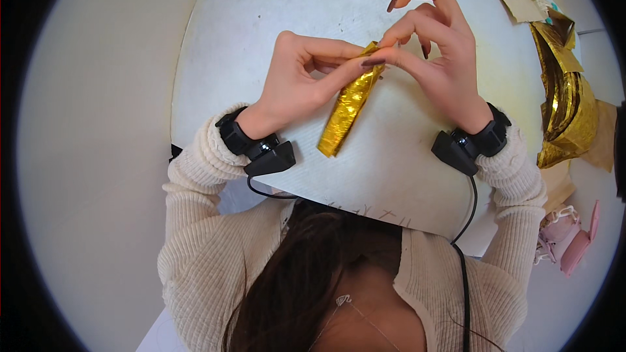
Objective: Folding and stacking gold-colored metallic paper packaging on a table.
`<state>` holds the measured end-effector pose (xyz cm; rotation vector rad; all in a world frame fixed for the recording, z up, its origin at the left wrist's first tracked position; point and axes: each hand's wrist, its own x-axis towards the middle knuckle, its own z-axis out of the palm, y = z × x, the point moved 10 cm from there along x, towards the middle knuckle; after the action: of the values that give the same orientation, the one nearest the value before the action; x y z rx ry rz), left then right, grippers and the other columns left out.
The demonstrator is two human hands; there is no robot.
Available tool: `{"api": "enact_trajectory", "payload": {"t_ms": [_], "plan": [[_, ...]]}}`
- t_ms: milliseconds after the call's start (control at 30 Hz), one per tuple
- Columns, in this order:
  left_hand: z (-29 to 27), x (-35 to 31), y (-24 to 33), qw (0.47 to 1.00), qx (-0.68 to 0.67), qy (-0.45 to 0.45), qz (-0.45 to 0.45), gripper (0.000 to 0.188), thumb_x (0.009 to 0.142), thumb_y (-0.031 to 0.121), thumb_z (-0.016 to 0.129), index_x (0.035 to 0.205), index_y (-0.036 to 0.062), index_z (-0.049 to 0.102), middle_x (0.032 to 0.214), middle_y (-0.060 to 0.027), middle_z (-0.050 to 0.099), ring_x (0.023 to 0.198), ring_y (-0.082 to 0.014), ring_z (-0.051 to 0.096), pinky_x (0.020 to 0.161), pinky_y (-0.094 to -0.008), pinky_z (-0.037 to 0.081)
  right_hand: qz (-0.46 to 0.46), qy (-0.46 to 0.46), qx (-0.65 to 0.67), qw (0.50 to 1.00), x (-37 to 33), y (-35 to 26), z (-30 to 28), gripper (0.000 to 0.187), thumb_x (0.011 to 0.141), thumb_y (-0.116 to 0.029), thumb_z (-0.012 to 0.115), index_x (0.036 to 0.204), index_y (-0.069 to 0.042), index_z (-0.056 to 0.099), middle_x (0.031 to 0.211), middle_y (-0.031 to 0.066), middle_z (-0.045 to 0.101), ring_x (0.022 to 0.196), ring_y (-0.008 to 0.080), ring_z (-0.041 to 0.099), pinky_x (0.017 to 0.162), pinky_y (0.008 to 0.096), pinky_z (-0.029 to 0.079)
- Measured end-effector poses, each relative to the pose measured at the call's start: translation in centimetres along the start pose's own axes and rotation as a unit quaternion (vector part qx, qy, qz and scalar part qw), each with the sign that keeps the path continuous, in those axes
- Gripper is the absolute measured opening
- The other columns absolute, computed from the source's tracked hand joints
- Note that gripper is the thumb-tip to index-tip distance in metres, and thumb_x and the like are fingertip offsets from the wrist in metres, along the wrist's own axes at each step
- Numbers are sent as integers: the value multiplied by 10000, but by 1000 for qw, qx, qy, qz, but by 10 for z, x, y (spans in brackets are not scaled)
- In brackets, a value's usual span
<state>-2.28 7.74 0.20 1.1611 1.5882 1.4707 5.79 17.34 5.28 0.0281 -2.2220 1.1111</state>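
White worktop, bearing one folded gold strip, upper end pinched by left hand and right hand, folds probably best pressed lightly and evenly.

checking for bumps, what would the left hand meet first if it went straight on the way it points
Likely the right hand, just past the gold strip the left hand touches; depth is unclear.

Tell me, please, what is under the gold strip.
The white table shows around the gold strip, whose upper end is held by the left hand and right hand. Whatever lies directly beneath is covered and cannot be seen.
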Motion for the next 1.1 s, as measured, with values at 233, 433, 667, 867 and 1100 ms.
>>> {"api": "enact_trajectory", "payload": {"t_ms": [233,433,667,867,1100], "plan": [[6,6,-7,998,-34,-28,-34,249,906,38,584,1124,-79,617,912,-133,701,766,-121,658,693,-231,528,39,19,-27,999,-2,12,0,133,764,-96,723,796,-33,610,944,14,498,664,112,474,581,242,385],[20,4,-15,969,-139,-117,-165,357,953,121,523,1259,-60,495,948,-161,696,756,-172,689,691,-251,559,80,67,-39,994,-5,27,-12,98,820,-102,685,847,-34,619,916,21,487,690,104,476,548,240,370],[18,5,-15,971,-140,-107,-163,366,954,131,527,1286,-8,460,928,-163,698,687,-135,669,647,-242,551,142,35,97,984,-10,48,1,105,848,-130,659,869,-28,650,962,20,531,795,83,546,621,214,413],[17,7,-18,967,-148,-127,-166,407,965,121,501,1346,55,375,983,-184,686,661,-121,661,634,-229,548,203,59,168,963,-15,68,-2,111,861,-118,666,845,-10,648,964,7,539,786,64,531,653,210,420],[10,11,-17,966,-131,-134,-180,374,977,94,454,1334,74,345,1063,-194,660,685,-138,671,638,-235,564,212,106,165,957,-17,73,-10,151,885,-136,655,826,0,630,966,7,534,763,61,497,659,198,406]]}}
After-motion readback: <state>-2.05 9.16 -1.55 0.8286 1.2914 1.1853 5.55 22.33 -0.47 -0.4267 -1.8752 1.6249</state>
